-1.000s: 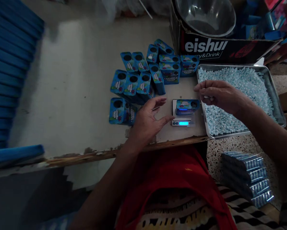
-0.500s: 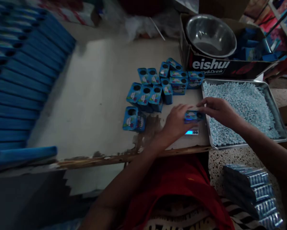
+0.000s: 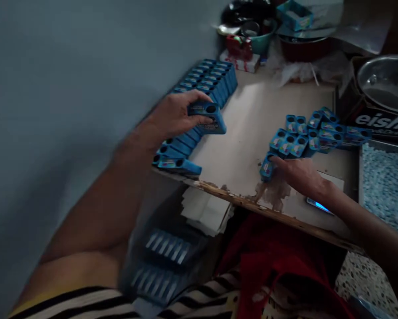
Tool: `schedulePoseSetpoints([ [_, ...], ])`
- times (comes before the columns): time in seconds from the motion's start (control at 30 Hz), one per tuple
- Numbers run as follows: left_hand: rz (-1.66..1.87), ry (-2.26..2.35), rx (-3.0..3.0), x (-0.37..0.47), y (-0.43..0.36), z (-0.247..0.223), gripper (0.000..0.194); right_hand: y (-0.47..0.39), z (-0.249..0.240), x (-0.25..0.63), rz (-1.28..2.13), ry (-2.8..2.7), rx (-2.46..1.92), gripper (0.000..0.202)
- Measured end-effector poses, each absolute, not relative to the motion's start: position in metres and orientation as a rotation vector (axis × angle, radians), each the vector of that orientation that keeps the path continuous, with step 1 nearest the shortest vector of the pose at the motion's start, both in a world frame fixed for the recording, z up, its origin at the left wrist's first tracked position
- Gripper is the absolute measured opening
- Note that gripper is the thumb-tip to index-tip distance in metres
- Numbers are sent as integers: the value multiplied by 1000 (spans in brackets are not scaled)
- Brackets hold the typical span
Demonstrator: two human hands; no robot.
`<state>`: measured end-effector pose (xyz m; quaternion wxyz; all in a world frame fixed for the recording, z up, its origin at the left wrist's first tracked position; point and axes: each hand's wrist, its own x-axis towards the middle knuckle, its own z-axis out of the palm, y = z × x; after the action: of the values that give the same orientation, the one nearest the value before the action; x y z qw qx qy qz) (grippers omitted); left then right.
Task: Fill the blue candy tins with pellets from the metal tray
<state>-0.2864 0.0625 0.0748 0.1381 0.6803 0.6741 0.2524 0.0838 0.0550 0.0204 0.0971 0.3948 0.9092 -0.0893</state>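
Observation:
My left hand (image 3: 177,113) is raised at the left side of the table, thumb and fingers closed around a small blue candy box (image 3: 215,119) with a dark round hole in its top. Just behind and under it runs a long block of similar blue boxes (image 3: 224,77). On the other side, my right hand (image 3: 302,175) has its fingertips on a standing blue candy box (image 3: 266,168) near the front edge. Past those fingers stands a cluster of several more boxes (image 3: 298,145). A small scale (image 3: 320,205) with a lit display lies partly hidden beneath my right wrist.
A metal tray (image 3: 360,177) of pale blue pellets lies at the right. Behind it, a steel bowl (image 3: 385,84) rests on a printed carton (image 3: 368,119). Tubs and a red item (image 3: 239,48) stand at the back. A wall (image 3: 86,66) borders the left.
The view has swung left. My left hand has gone from the scale to the box block, carrying a box. My right hand has moved left from the tray's edge to a standing box.

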Motion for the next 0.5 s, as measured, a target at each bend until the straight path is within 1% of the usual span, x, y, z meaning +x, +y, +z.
schedulePoseSetpoints([
  [0.07, 666, 1872, 1872, -322, 55, 60, 65, 61, 17, 72, -175, 2647, 1150, 43],
  [0.23, 578, 1817, 1688, -362, 17, 15, 98, 63, 18, 71, -130, 2570, 1218, 31],
  [0.3, 558, 1789, 1775, -371, 6, 0, 101, 54, 29, 79, -133, 2522, 1309, 29],
  [0.33, 570, 1775, 1842, -374, 2, -8, 98, 48, 36, 85, -123, 2481, 1378, 30],
  [0.4, 627, 1734, 1984, -378, -3, -25, 83, 34, 51, 103, -94, 2379, 1521, 31],
  [0.43, 663, 1716, 2048, -379, -5, -34, 74, 27, 58, 114, -75, 2328, 1591, 32],
  [0.5, 766, 1711, 2077, -377, -10, -51, 52, 12, 66, 139, -26, 2236, 1739, 32],
])
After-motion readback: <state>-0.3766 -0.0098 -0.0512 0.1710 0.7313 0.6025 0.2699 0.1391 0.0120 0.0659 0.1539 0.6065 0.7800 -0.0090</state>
